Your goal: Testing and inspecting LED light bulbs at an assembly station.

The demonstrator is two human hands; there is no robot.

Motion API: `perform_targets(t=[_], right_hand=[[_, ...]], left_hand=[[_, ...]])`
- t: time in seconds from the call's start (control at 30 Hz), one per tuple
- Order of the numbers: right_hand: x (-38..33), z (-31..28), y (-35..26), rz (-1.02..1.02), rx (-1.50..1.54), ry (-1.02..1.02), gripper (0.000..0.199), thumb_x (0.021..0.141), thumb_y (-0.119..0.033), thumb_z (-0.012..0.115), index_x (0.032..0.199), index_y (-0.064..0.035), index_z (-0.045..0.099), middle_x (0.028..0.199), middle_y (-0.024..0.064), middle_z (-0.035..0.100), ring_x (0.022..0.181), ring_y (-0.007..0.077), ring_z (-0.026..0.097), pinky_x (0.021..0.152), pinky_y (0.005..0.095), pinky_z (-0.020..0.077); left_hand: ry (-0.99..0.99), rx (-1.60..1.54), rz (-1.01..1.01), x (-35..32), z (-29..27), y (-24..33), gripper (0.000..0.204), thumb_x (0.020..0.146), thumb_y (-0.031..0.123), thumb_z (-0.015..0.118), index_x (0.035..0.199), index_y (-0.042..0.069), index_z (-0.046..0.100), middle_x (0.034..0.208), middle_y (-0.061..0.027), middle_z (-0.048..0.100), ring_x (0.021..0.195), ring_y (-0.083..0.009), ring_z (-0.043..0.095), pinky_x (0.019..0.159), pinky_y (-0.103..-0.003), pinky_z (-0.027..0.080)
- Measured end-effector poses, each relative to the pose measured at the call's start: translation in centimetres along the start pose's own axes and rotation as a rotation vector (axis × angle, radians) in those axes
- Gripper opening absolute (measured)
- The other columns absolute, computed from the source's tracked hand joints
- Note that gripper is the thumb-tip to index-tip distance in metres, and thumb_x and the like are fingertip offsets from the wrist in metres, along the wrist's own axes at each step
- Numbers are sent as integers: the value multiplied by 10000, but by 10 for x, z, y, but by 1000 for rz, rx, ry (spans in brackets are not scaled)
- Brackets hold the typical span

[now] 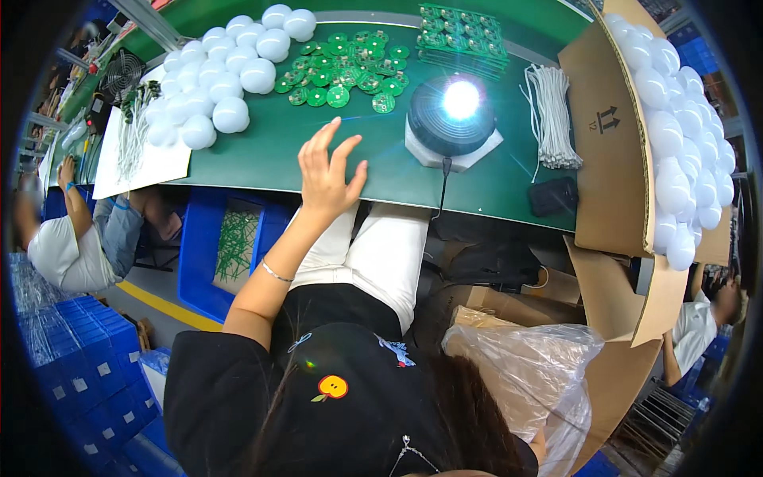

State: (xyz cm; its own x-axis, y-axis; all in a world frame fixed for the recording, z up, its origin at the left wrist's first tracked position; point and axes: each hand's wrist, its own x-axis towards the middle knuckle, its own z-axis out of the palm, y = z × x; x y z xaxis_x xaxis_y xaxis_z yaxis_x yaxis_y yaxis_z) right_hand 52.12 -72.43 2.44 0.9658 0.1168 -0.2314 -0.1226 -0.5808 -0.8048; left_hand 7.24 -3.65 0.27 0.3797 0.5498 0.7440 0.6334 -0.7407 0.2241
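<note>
Currently green PCBs lie just past L hand, spread & empty; R hand hidden, can't tell.

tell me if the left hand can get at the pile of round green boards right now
Probably yes: the left hand is open, fingers pointing toward the pile of round green boards just beyond, and no object shows standing between them.
</note>
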Motion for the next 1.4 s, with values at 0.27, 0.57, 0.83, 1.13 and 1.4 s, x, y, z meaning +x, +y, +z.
perform_targets(t=[0.27,0.57,0.83,1.13,1.4], right_hand=[[-7,13,9,33,104,-9,408,900,-372,510,1149,-54,565,1162,80,572,1059,208,531,919,330,416],[-10,36,14,71,219,-37,430,891,-391,514,1161,-59,559,1179,80,564,1081,210,521,932,337,407],[-12,60,0,86,313,-65,450,883,-408,517,1171,-64,554,1194,79,557,1100,212,512,944,344,399],[-27,90,-25,107,414,-83,473,874,-427,521,1183,-69,548,1211,78,549,1122,214,502,958,351,390],[-136,87,-63,184,751,126,596,794,-498,560,1230,-94,518,1270,72,513,1194,227,451,1002,405,342]], left_hand=[[-19,-7,13,1,0,0,434,720,171,679,1130,105,554,1305,-148,437,1151,-309,444,938,-423,337],[-35,-31,-1,2,-2,1,439,701,108,692,1116,67,557,1301,-166,452,1149,-321,449,951,-410,335],[-38,-43,-1,2,-5,1,410,702,106,689,1093,66,574,1292,-161,465,1121,-312,473,928,-403,357],[-48,-59,-11,4,0,0,411,722,163,676,1115,117,568,1273,-130,476,1105,-295,481,912,-415,362],[-123,-156,-6,2,0,1,457,715,107,695,1143,63,540,1298,-164,460,1145,-322,456,950,-410,349]])
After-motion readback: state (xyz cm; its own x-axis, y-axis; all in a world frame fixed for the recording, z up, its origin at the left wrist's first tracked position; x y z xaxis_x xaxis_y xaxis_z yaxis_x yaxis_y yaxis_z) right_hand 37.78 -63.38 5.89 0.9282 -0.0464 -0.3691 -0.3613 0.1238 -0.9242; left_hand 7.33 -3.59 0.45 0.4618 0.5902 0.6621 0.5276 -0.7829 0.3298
